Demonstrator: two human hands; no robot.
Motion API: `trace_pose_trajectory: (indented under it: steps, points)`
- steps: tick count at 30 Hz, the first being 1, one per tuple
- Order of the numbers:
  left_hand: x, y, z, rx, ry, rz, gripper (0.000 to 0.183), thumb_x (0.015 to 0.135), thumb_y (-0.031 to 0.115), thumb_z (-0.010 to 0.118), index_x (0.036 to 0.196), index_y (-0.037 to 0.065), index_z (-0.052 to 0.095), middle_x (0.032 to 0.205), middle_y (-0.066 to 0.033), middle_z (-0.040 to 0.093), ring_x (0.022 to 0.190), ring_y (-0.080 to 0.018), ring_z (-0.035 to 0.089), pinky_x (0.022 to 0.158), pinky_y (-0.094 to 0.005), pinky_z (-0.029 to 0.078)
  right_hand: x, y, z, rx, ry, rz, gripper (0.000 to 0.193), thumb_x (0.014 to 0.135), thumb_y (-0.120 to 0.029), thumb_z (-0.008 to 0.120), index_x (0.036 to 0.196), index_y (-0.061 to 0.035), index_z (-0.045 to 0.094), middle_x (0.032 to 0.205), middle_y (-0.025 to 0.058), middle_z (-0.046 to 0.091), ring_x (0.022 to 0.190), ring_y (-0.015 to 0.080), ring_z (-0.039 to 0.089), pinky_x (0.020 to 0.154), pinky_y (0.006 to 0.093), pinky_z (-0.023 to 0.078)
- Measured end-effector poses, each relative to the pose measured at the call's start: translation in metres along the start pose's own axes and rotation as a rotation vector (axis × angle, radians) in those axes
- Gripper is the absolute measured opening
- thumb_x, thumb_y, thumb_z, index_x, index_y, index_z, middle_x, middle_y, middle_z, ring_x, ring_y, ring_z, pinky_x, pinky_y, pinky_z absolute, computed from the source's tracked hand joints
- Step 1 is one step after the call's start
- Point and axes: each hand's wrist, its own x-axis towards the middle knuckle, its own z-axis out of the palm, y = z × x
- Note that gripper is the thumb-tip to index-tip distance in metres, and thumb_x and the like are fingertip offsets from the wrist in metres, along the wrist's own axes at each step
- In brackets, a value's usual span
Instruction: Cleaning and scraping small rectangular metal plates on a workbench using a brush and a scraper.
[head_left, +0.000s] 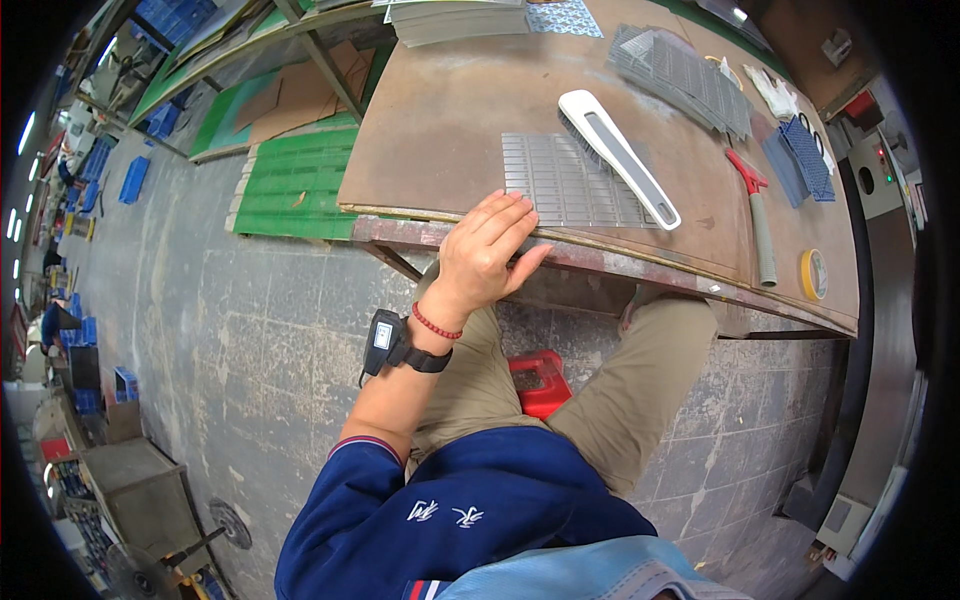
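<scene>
My left hand [490, 246] reaches over the near edge of the table. Its fingers lie close together and stretched out on the left near corner of a thin grey metal sheet [535, 180] with a grid of slots. The thumb stands apart, pointing right along the table edge. Across the right part of that sheet rests a white-and-grey scrubbing brush [625, 158], its dark bristles showing along its left side. No hand touches the brush. My right hand and forearm are out of sight.
On the brown table [430, 130] lie more grey grid sheets [685, 80], a red-headed scraper [755, 215], a yellow tape roll [813, 274], blue mesh pieces [800, 160] and a white glove [775, 95]. Stacked sheets [455, 22] stand at the back. A green pallet [295, 185] sits left.
</scene>
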Motion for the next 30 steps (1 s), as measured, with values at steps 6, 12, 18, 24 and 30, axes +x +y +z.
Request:
trace_pose_trajectory:
  steps: [6, 12, 18, 24, 30]
  points:
    - [0.0, 0.002, 0.0, 0.008, -0.008, -0.004, 0.032, 0.072, 0.015, 0.081, 0.099, 0.001, 0.071, 0.106, -0.0142, 0.07, 0.104, -0.0307, 0.067, 0.098, -0.0429, 0.052, 0.002, 0.004, 0.002, 0.016, -0.001, 0.003, 0.037, 0.1, -0.038, 0.05, 0.084, -0.0083, 0.065, 0.072, 0.0, 0.062, 0.06, 0.011, 0.052, 0.054, 0.0275, 0.039]
    - [0.0, 0.003, 0.0, 0.021, -0.001, -0.001, 0.031, 0.072, 0.014, 0.081, 0.099, 0.001, 0.071, 0.106, -0.0134, 0.07, 0.105, -0.0303, 0.066, 0.097, -0.0425, 0.052, 0.008, 0.005, 0.001, 0.027, -0.008, -0.002, 0.036, 0.1, -0.038, 0.05, 0.084, -0.0085, 0.065, 0.073, -0.0001, 0.062, 0.06, 0.0111, 0.052, 0.054, 0.0274, 0.039]
    - [-0.001, 0.002, 0.001, 0.027, -0.009, 0.009, 0.031, 0.072, 0.013, 0.081, 0.099, 0.002, 0.071, 0.106, -0.013, 0.07, 0.104, -0.0303, 0.066, 0.097, -0.0425, 0.052, 0.012, 0.006, -0.001, 0.037, -0.014, -0.003, 0.036, 0.1, -0.038, 0.05, 0.085, -0.0087, 0.065, 0.073, -0.0002, 0.062, 0.061, 0.0111, 0.052, 0.054, 0.0273, 0.039]
    - [0.0, 0.002, 0.001, 0.044, 0.0, 0.015, 0.031, 0.071, 0.011, 0.081, 0.1, 0.002, 0.071, 0.107, -0.0127, 0.07, 0.105, -0.0302, 0.066, 0.097, -0.0426, 0.052, 0.015, 0.006, 0.0, 0.046, -0.02, -0.003, 0.035, 0.1, -0.038, 0.05, 0.085, -0.0089, 0.064, 0.073, -0.0003, 0.062, 0.061, 0.0111, 0.052, 0.054, 0.0272, 0.04]
    - [-0.001, 0.002, 0.002, 0.036, -0.008, 0.017, 0.031, 0.072, 0.011, 0.081, 0.1, 0.003, 0.071, 0.108, -0.0124, 0.07, 0.105, -0.03, 0.066, 0.097, -0.0422, 0.052, 0.015, 0.008, -0.001, 0.047, -0.02, -0.002, 0.035, 0.1, -0.037, 0.05, 0.086, -0.0091, 0.064, 0.073, -0.0004, 0.062, 0.061, 0.0111, 0.053, 0.054, 0.0271, 0.04]
